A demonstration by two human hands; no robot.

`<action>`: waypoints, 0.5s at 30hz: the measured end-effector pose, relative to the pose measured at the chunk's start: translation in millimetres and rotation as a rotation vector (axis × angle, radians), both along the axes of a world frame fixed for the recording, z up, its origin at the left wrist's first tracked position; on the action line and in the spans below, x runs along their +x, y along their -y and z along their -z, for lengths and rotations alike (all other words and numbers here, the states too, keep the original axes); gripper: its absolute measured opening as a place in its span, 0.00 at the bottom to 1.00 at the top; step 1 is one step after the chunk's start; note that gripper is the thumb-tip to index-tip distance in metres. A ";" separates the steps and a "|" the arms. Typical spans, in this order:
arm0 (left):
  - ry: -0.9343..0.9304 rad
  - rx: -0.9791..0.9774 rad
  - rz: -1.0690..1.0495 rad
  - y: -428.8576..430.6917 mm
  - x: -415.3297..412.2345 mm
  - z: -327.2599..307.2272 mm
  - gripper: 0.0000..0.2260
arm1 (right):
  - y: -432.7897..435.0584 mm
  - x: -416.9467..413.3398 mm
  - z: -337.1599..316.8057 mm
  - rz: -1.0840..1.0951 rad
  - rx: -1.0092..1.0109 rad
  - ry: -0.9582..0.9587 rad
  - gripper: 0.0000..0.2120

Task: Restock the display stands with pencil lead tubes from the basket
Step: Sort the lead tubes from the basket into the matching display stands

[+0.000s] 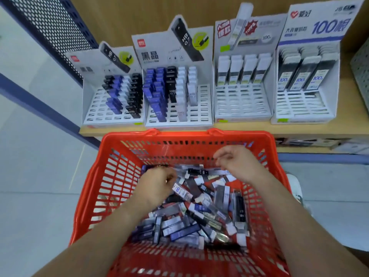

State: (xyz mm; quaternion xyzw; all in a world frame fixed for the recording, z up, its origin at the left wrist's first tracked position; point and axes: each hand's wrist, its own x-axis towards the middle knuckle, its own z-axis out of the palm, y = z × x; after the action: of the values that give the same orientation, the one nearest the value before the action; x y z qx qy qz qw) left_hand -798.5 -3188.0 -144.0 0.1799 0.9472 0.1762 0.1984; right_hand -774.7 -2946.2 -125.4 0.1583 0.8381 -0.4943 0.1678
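Both bare forearms reach forward and down from the lower edge of the view and converge toward the middle. The left forearm (pixel 107 228) rises from the lower left, and its wrist (pixel 142 198) is roughly straight. The bare left hand (pixel 157 181) lies knuckles up, with its fingers (pixel 169 179) curled under and to the right; whether they pinch anything cannot be told. The right forearm (pixel 293 214) comes in from the lower right. The bare right hand (pixel 237 161) sits farther forward and higher than the left, well apart from it, back up. Its fingers (pixel 219 155) hang loosely curled toward the left above the thumb, gripping nothing visible.
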 end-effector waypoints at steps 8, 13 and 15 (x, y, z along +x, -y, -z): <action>0.313 -0.436 0.186 39.3 62.1 112.8 0.43 | 37.0 66.8 105.6 -0.176 0.434 0.451 0.36; 0.241 -0.559 0.335 29.5 71.8 116.7 0.37 | 60.1 75.2 131.1 -0.171 0.471 0.608 0.51; 0.295 -0.554 0.317 31.4 70.3 122.1 0.36 | 71.3 71.6 132.3 -0.143 0.467 0.545 0.48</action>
State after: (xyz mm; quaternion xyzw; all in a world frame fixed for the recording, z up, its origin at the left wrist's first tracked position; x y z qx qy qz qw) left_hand -728.2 -3219.4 -266.1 0.2368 0.8805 -0.0963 0.3993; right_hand -703.2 -3017.5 -257.8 0.2591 0.8619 -0.2163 0.3784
